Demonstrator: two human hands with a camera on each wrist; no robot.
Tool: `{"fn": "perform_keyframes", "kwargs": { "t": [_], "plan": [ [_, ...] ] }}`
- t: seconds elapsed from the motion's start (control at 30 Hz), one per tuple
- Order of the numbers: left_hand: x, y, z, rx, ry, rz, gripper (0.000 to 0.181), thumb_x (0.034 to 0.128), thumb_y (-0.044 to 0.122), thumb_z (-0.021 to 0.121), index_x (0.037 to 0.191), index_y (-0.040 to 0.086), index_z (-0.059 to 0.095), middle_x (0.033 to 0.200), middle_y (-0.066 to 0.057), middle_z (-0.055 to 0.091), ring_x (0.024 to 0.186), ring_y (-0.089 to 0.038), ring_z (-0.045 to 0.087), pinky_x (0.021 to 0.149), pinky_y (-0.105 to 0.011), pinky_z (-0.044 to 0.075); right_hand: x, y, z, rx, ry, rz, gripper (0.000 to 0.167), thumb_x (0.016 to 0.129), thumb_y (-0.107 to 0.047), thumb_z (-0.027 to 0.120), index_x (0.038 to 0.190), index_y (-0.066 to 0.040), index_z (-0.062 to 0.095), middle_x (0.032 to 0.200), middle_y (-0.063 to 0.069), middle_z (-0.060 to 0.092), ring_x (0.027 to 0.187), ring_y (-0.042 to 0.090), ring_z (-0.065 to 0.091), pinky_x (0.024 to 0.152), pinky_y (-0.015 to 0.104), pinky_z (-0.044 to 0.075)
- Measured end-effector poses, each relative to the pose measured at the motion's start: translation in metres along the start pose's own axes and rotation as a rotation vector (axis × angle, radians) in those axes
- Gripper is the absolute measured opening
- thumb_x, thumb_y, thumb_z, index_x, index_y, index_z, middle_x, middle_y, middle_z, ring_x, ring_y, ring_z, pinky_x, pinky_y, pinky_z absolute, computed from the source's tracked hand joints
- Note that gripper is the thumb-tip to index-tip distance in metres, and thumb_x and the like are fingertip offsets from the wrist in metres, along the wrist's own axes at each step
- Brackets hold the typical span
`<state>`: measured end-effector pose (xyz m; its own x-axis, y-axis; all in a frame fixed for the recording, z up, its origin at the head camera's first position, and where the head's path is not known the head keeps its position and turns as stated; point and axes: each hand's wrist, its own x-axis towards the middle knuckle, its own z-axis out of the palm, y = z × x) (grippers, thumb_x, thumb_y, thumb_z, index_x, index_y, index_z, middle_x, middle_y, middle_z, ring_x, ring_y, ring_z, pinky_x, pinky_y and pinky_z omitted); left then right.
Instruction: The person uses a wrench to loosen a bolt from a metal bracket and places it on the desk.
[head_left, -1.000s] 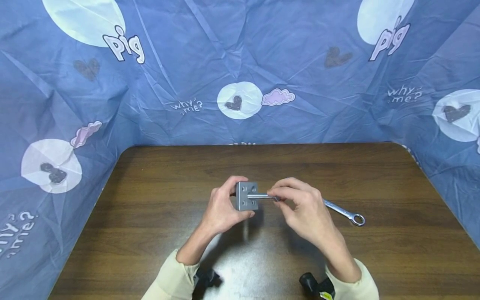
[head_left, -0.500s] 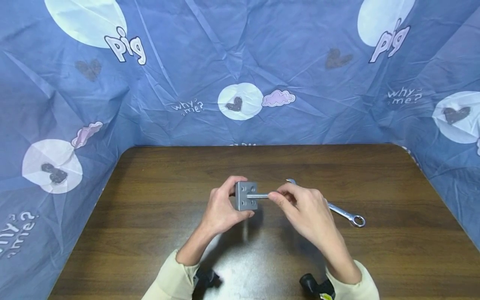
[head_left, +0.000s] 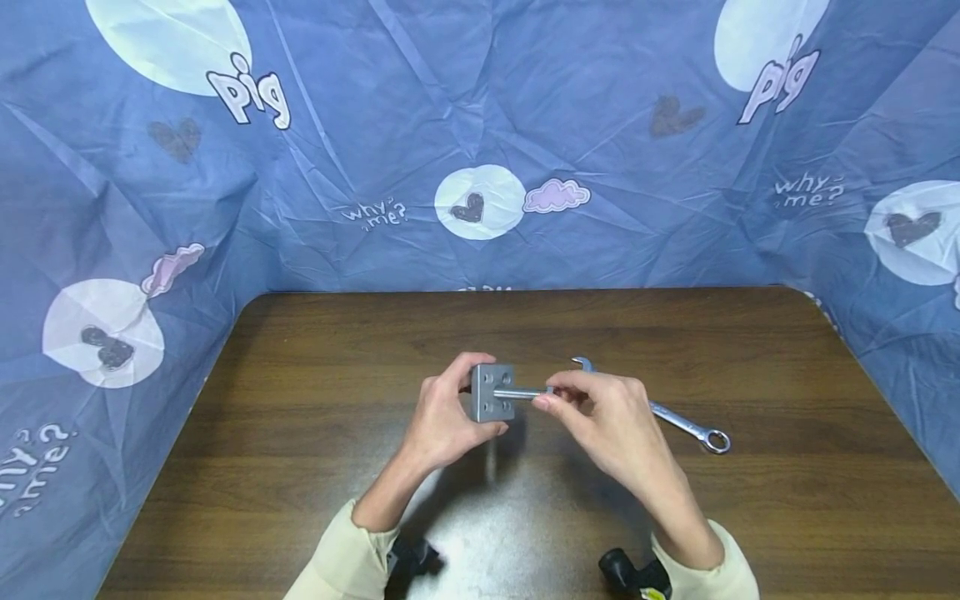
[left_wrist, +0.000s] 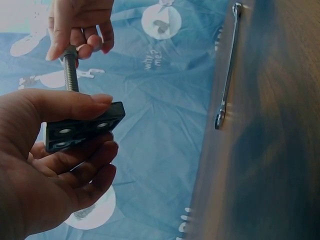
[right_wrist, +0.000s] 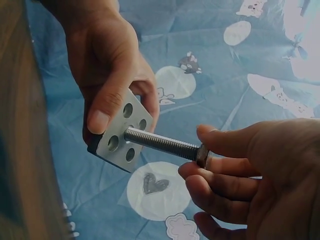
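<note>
My left hand (head_left: 442, 417) grips a square grey metal block (head_left: 483, 410) by its edges, thumb on the near side and fingers on the far side. Several round holes show in its face. From the middle of that face a threaded bolt (right_wrist: 160, 142) sticks out toward the right; how deep it sits in the block is hidden. Thumb and fingers of my right hand (head_left: 615, 425) pinch the hex head (right_wrist: 202, 156) at its outer end. Both hands are above the table. A combination wrench (head_left: 690, 427) lies behind the right hand, partly covered by it.
The brown wooden table (head_left: 337, 333) has a rounded back edge. A blue printed cloth (head_left: 615, 125) hangs around its back and sides. Black devices sit at both wrists, under the cream sleeves (head_left: 712, 567).
My right hand's fingers have shifted and re-gripped around the bolt's outer end. The wrench's open end has come into view behind that hand. The left hand and block stay in place.
</note>
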<state>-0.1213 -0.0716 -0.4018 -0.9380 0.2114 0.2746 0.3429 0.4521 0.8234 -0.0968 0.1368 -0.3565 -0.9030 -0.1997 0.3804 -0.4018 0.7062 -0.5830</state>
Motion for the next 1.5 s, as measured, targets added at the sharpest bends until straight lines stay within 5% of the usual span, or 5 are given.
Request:
{"fn": "perform_keyframes", "kwargs": {
  "t": [0.47, 0.77, 1.13, 1.5],
  "plan": [
    [0.001, 0.000, -0.002, -0.039, -0.007, -0.041, 0.073, 0.0557, -0.002, 0.090, 0.121, 0.010, 0.059, 0.092, -0.010, 0.079, 0.085, -0.024, 0.075, 0.078, -0.046, 0.056, 0.001, 0.010, 0.005, 0.067, 0.130, -0.300, 0.030, 0.063, 0.007, 0.086, 0.088, -0.007, 0.077, 0.091, 0.003, 0.076, 0.087, 0.019, 0.071, 0.076, 0.028, 0.055],
    [0.000, 0.001, -0.004, -0.066, -0.006, -0.050, 0.073, 0.0566, -0.002, 0.090, 0.122, 0.009, 0.059, 0.094, -0.011, 0.079, 0.087, -0.025, 0.075, 0.077, -0.036, 0.055, 0.005, 0.013, 0.010, 0.098, 0.221, -0.352, 0.029, 0.062, 0.006, 0.087, 0.088, -0.005, 0.078, 0.086, 0.005, 0.078, 0.080, 0.018, 0.072, 0.074, 0.025, 0.055],
    [0.007, -0.010, -0.008, -0.054, 0.029, -0.033, 0.071, 0.0555, -0.004, 0.089, 0.119, 0.007, 0.059, 0.092, -0.012, 0.079, 0.083, -0.025, 0.075, 0.079, -0.034, 0.054, 0.011, 0.027, 0.007, 0.079, 0.317, -0.306, 0.028, 0.060, 0.003, 0.089, 0.085, -0.006, 0.080, 0.085, 0.006, 0.079, 0.077, 0.020, 0.074, 0.072, 0.028, 0.055],
    [0.017, -0.034, -0.014, -0.020, 0.040, -0.126, 0.070, 0.0564, -0.006, 0.086, 0.118, 0.007, 0.055, 0.096, -0.014, 0.076, 0.085, -0.025, 0.072, 0.079, -0.033, 0.053, 0.020, 0.052, 0.027, 0.060, 0.230, -0.115, 0.027, 0.061, 0.001, 0.090, 0.085, -0.008, 0.080, 0.087, 0.006, 0.079, 0.079, 0.022, 0.075, 0.069, 0.031, 0.054]
  ]
}}
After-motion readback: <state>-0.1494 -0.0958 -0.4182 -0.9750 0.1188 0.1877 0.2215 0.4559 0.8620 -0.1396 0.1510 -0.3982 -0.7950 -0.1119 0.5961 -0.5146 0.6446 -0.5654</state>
